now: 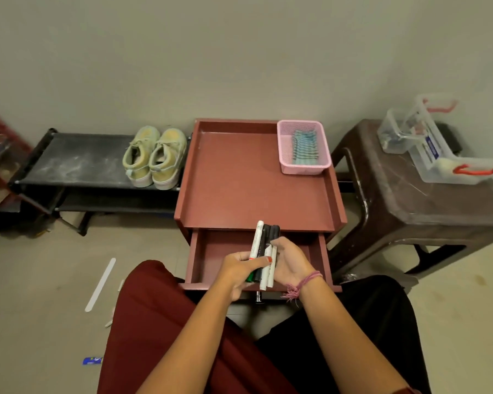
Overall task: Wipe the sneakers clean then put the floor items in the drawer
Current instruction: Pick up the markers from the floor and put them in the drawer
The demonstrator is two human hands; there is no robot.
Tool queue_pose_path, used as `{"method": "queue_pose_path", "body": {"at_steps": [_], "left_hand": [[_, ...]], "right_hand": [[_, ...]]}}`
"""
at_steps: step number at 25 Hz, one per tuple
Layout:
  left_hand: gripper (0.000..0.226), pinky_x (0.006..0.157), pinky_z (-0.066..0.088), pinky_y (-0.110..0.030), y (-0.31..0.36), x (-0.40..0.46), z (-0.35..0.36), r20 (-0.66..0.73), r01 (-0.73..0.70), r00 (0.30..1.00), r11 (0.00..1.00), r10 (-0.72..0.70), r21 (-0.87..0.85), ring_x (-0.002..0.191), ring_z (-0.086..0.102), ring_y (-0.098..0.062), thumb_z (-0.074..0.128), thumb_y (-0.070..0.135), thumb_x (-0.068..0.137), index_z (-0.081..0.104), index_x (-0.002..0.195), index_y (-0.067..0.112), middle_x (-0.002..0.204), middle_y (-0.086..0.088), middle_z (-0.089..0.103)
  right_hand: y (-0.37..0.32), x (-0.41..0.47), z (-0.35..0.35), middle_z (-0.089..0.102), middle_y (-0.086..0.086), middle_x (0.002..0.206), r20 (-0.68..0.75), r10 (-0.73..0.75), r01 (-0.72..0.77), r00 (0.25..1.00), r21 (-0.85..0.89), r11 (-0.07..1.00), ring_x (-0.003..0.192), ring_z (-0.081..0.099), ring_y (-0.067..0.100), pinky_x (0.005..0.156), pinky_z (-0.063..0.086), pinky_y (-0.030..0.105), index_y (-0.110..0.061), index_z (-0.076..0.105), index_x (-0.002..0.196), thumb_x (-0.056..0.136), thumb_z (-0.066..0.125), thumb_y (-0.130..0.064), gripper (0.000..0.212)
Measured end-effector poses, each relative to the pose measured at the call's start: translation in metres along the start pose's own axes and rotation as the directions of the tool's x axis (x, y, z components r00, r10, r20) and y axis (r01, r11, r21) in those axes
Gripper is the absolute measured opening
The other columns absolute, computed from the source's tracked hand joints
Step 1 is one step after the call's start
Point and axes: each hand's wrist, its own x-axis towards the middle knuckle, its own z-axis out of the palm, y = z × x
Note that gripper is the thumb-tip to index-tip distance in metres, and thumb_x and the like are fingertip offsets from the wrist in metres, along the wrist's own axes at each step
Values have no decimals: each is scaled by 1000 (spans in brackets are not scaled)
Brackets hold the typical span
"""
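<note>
The red cabinet [256,177] fills the middle of the frame, and its drawer [211,251] stands pulled out just below centre, toward the person's knees. It looks rigid and takes no handling now beyond a push on its front to close it.

On the black shoe rack [77,163] at centre left sits the pair of sneakers [151,157], side by side, heels toward the camera; soft canvas, light, best lifted by the heel or the collar.

Over the open drawer, both hands hold a bundle of markers [264,254]. The left hand [236,268] has its fingers curled round the lower ends, and the right hand [289,263] cups the bundle from the other side, fingers bent against it. The markers are light, stiff and smooth, so loose ones may slip out; gripping round the middle of the bundle should keep them together.

At lower left, a pale flat stick [100,284] and a small blue packet [92,360] lie on the floor, both thin and probably needing a fingertip pinch at an edge.
</note>
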Motion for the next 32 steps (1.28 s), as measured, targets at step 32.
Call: {"method": "queue_pose_path", "body": {"at_steps": [32], "left_hand": [[20,53,56,-27,-90,93,-13,-84,395,902,886,-424,-243,64,71,-17,72,8,82,64,100,3,75,-10,73]], "right_hand": [[26,131,-141,59,20,123,-329,-493,-423,805,-901,-90,111,61,34,86,51,40,5,36,134,100,27,-2,36]]}}
